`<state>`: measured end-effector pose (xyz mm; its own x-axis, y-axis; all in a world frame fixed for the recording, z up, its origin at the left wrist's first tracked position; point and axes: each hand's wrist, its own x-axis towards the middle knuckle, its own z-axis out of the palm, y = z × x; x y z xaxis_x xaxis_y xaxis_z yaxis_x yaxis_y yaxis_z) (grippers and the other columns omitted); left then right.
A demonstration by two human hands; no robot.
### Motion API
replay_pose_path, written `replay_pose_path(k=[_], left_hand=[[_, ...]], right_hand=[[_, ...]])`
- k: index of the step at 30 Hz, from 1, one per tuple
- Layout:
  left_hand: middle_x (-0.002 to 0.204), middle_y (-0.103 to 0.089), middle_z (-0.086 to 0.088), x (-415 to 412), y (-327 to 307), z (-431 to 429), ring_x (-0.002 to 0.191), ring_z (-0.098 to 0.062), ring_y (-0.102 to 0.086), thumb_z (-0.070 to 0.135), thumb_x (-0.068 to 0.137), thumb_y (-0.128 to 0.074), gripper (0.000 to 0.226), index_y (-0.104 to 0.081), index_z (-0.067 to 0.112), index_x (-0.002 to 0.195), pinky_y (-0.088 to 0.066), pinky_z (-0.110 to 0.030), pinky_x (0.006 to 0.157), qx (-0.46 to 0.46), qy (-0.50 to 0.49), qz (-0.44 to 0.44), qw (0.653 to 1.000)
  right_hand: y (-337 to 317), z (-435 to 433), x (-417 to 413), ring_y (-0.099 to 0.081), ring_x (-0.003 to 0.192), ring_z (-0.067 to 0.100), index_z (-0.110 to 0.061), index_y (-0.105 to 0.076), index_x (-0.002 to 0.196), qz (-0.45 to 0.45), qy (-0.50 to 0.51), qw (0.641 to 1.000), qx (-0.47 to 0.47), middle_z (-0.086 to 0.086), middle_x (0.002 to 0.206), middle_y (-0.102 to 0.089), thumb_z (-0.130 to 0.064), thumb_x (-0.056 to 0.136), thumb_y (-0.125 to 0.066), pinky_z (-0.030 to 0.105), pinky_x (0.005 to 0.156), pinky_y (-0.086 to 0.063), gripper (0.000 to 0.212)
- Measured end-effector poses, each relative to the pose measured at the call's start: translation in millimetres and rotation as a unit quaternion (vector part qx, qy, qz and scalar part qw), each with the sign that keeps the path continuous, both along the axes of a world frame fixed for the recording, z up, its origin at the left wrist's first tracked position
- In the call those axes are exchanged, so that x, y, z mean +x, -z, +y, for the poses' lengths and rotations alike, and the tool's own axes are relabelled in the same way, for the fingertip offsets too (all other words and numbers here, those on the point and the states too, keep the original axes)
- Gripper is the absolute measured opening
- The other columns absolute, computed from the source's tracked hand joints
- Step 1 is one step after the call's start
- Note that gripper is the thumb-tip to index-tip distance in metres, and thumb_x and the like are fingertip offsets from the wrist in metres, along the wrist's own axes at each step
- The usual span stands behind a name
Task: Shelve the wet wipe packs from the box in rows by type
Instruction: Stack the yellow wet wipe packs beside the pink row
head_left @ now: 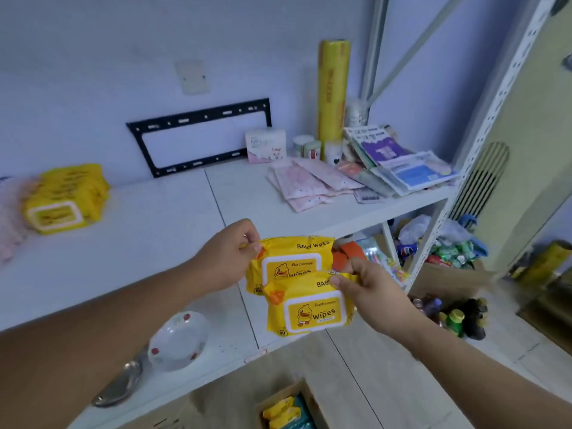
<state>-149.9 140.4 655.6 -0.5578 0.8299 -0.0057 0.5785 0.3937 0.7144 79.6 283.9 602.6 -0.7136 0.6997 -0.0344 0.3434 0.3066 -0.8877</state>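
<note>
My left hand (227,253) pinches the top corner of a yellow baby wipes pack (292,258) with a duck label. My right hand (368,287) pinches the top edge of a second yellow pack (309,308), which overlaps the first from below. Both packs hang in front of the edge of the white upper shelf (148,236). A row of the same yellow packs (66,196) lies at the shelf's far left, with pink packs (10,221) beside it at the frame edge. The cardboard box (286,407) on the floor below holds more yellow packs and teal ones.
Pink pouches (309,184), booklets (402,162), a tissue box (266,145), small jars and a tall yellow roll (332,94) fill the shelf's right end. A bowl (178,339) and metal spoon (120,382) sit on the lower shelf. The shelf upright (483,128) stands at right.
</note>
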Motion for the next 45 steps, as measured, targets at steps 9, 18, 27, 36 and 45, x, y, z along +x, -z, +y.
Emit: replay_pose_path(k=[9, 18, 27, 36, 45], left_hand=[[0.084, -0.07, -0.004, -43, -67, -108, 0.085, -0.039, -0.068, 0.026, 0.098, -0.057, 0.018, -0.056, 0.031, 0.081, -0.057, -0.06, 0.078, 0.034, -0.092, 0.002, 0.995], [0.08, -0.067, -0.01, -132, -77, -230, 0.076, -0.034, -0.066, 0.017, 0.1, -0.056, 0.028, -0.056, 0.03, 0.075, -0.059, -0.057, 0.078, 0.035, -0.142, -0.024, 0.989], [0.088, -0.071, -0.01, -240, -69, -315, 0.09, -0.045, -0.066, 0.024, 0.098, -0.058, 0.017, -0.056, 0.031, 0.082, -0.056, -0.064, 0.077, 0.006, -0.134, -0.015, 0.991], [0.094, -0.07, -0.001, -318, -56, -312, 0.09, -0.029, -0.07, 0.026, 0.097, -0.057, 0.017, -0.056, 0.036, 0.083, -0.059, -0.056, 0.078, -0.032, -0.132, 0.012, 0.991], [0.098, -0.068, -0.004, -407, -31, -261, 0.094, -0.026, -0.066, 0.022, 0.098, -0.056, 0.012, -0.054, 0.028, 0.088, -0.054, -0.04, 0.072, -0.109, -0.117, 0.064, 0.985]], right_hand=[[-70, -48, -77, -0.044, 0.046, 0.003, -0.016, -0.05, 0.072, 0.053, -0.102, 0.993, 0.014, -0.012, 0.054, -0.049, -0.024, 0.095, -0.067, 0.025, 0.053, -0.037, 0.03], [-73, -148, -187, -0.051, 0.061, 0.009, -0.019, -0.05, 0.069, 0.06, -0.157, 0.986, -0.007, -0.006, 0.065, -0.055, -0.024, 0.095, -0.066, 0.027, 0.059, -0.039, 0.031], [-56, -238, -295, -0.049, 0.06, 0.01, -0.015, -0.051, 0.071, 0.055, -0.158, 0.986, -0.02, -0.002, 0.064, -0.052, -0.022, 0.095, -0.067, 0.027, 0.06, -0.041, 0.03], [-47, -249, -373, -0.054, 0.061, 0.014, -0.007, -0.052, 0.074, 0.059, -0.141, 0.987, -0.048, -0.001, 0.064, -0.056, -0.023, 0.095, -0.067, 0.033, 0.062, -0.045, 0.03], [-14, -215, -478, -0.059, 0.067, 0.012, -0.015, -0.051, 0.073, 0.06, -0.144, 0.985, -0.067, 0.0, 0.071, -0.063, -0.026, 0.095, -0.067, 0.03, 0.063, -0.046, 0.03]])
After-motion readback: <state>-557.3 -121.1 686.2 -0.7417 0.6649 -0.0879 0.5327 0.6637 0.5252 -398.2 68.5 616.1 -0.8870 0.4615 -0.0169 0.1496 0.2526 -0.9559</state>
